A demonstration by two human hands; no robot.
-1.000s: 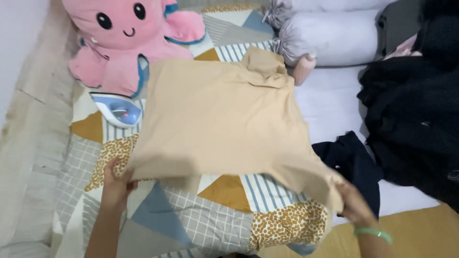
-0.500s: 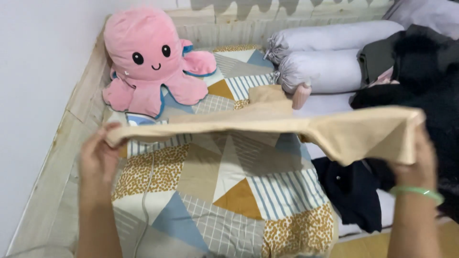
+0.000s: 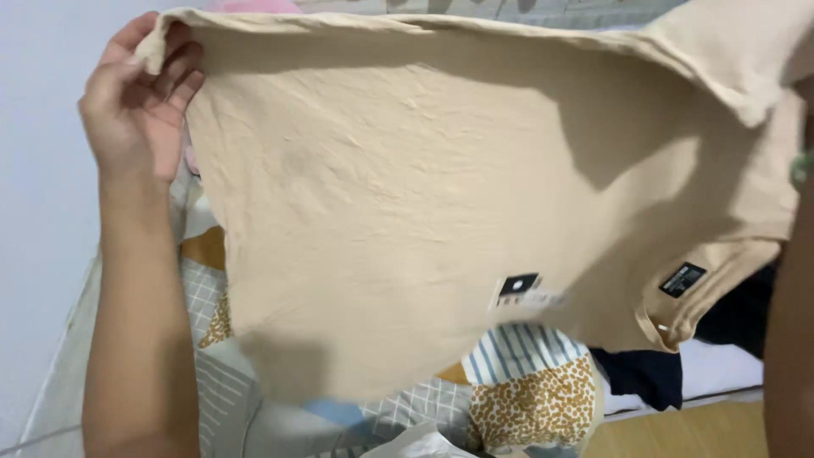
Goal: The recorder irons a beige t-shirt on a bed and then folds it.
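I hold a beige T-shirt spread up in front of the camera, where it fills most of the view. Its inside faces me, with a small label and a black neck tag hanging low. My left hand pinches the shirt's upper-left corner, fingers closed on the hem. On the right only my wrist and forearm show at the frame edge, with a green bracelet. The fingers of my right hand are hidden behind the raised upper-right corner of the cloth, which they hold up.
Below the shirt lies a patchwork quilt with striped, checked and spotted panels. A dark garment rests on a white sheet at the lower right, beside wooden floor. A pale wall runs along the left.
Both hands have lifted the shirt from the quilt to face height and spread it out. It now hides the pink plush toy and the bolsters.
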